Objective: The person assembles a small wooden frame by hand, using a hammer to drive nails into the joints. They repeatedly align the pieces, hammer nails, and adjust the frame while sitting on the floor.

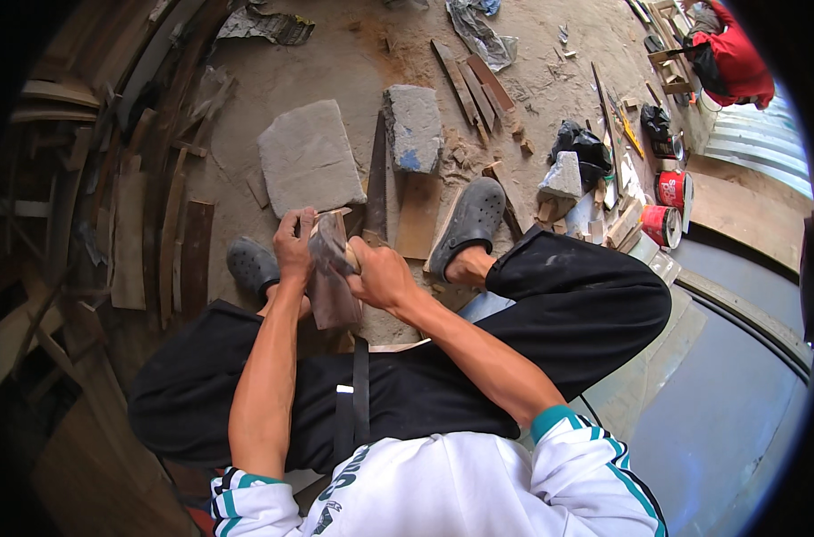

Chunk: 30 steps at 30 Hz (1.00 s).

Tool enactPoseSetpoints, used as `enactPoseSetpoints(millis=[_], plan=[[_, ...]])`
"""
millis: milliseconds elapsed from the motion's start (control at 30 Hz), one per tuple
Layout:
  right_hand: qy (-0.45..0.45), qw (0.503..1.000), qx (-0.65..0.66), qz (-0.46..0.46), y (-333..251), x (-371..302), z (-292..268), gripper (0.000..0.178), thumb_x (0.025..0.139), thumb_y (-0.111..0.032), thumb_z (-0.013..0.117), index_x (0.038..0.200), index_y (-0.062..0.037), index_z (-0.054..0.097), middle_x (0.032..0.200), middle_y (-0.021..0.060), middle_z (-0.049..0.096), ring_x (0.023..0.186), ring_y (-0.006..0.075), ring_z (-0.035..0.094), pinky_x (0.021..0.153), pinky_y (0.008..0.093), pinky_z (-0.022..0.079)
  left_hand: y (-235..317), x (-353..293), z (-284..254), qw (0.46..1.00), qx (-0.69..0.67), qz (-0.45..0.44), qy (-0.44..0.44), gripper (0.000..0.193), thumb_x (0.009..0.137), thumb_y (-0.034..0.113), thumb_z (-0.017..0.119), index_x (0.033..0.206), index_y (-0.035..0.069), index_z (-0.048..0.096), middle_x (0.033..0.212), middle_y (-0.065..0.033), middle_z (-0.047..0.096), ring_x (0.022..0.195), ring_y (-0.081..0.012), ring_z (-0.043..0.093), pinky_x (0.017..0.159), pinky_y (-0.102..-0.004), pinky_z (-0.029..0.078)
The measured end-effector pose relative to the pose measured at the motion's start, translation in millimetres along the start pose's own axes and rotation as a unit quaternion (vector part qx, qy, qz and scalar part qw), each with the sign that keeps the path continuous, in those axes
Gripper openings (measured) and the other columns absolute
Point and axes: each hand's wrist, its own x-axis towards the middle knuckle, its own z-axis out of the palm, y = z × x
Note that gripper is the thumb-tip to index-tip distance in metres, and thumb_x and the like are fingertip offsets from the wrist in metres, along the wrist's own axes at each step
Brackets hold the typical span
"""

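From where I stand, the brown wooden block (335, 302) is on the sitter's side of the flat concrete slab (310, 157), in front of the lap. The left hand (293, 249) grips it by the left edge, near the end toward the slab; the right hand (382, 276) is curled tightly at its right side, around something pale I can't identify. A dark grey patch between the hands is too unclear to name. I'd say control depends on a firm left grip, thumb clear of the right hand's line, with short, even pressure away from the lap. Whether the block's near end is supported, I can't tell; bracing it against the slab would probably steady it.
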Motion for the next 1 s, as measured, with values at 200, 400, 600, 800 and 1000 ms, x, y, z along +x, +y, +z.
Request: enactPoseSetpoints(millis=[200, 400, 600, 800, 1000], plan=[[0.009, 0.999, 0.048, -0.021, -2, -3, 2, 0.029, 0.075, -0.014, 0.064, 0.097, -0.0034, 0.05, 0.074, 0.0279, 0.063, 0.073, 0.0495, 0.062, 0.066, 0.0566, 0.049, -3, 1, 3, 1.0, -0.007, 0.019, 0.001, 0.021, 0.097, 0.025, 0.064, 0.096, 0.005, 0.066, 0.087, -0.0011, 0.066, 0.081, -0.0078, 0.055, 0.073, -0.0265, 0.047], [0.094, 0.984, 0.148, 0.031, 5, 5, 2, 0.023, 0.082, -0.018, 0.066, 0.095, -0.0034, 0.054, 0.078, 0.0293, 0.064, 0.079, 0.0505, 0.061, 0.069, 0.0569, 0.047, 3, -1, 5, 1.0, 0.008, 0.024, 0.015, 0.025, 0.099, 0.026, 0.06, 0.094, 0.002, 0.065, 0.085, -0.0099, 0.066, 0.078, -0.0166, 0.059, 0.074, -0.0311, 0.048], [0.176, 0.935, 0.259, 0.166, 36, 13, 16, 0.035, 0.087, -0.032, 0.073, 0.088, -0.0001, 0.059, 0.068, 0.0153, 0.064, 0.061, 0.0274, 0.064, 0.063, 0.041, 0.051, 22, -2, 0, 0.999, 0.047, 0.015, 0.023, 0.036, 0.097, 0.034, 0.062, 0.105, -0.001, 0.065, 0.096, -0.0115, 0.068, 0.089, -0.0201, 0.063, 0.081, -0.0339, 0.049], [0.094, 0.77, 0.606, 0.173, 68, 45, 62, 0.029, 0.083, -0.013, 0.077, 0.092, -0.0045, 0.051, 0.088, 0.0057, 0.059, 0.078, 0.0152, 0.063, 0.066, 0.0286, 0.054, 39, 18, -7, 0.927, -0.082, -0.362, -0.062, 0.046, 0.088, 0.042, 0.065, 0.11, 0.002, 0.065, 0.104, -0.0107, 0.068, 0.092, -0.0228, 0.065, 0.086, -0.0358, 0.049], [0.026, 0.672, 0.705, 0.228, 59, 59, 49, 0.029, 0.082, -0.003, 0.072, 0.099, -0.0028, 0.048, 0.087, 0.0094, 0.059, 0.075, 0.0211, 0.064, 0.063, 0.0342, 0.053, 35, 37, -13, 0.889, -0.12, -0.427, -0.118, 0.036, 0.086, 0.037, 0.061, 0.106, 0.007, 0.065, 0.103, -0.0081, 0.067, 0.09, -0.0224, 0.064, 0.086, -0.0396, 0.05]])
